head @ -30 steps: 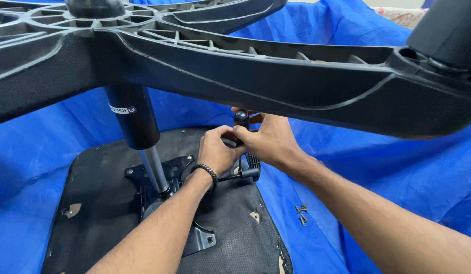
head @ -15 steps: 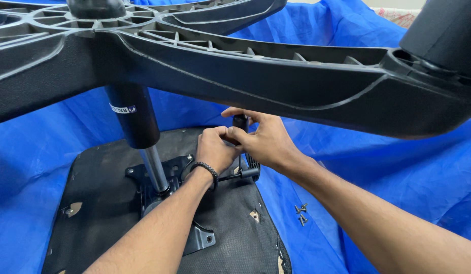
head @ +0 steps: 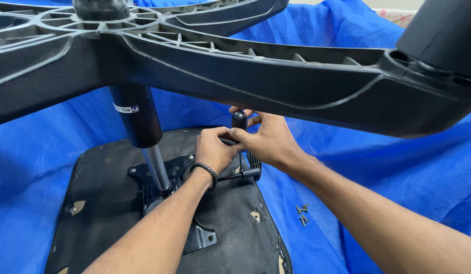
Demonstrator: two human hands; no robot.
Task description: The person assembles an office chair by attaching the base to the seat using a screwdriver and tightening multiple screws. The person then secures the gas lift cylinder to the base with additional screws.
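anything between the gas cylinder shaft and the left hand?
Head view: only the black metal mechanism plate between the shaft and the left hand; nothing loose.

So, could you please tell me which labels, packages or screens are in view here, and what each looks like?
Label: small rectangular sticker, white with a dark patch at one end, wrapped around the black gas-lift cylinder left of both hands.
No packages, signs or screens show.

Crinkly blue plastic tarp (head: 398, 167) spread under everything, plus a few small dark metal screws (head: 302, 214) (loose, clustered) lying just below the right wrist.
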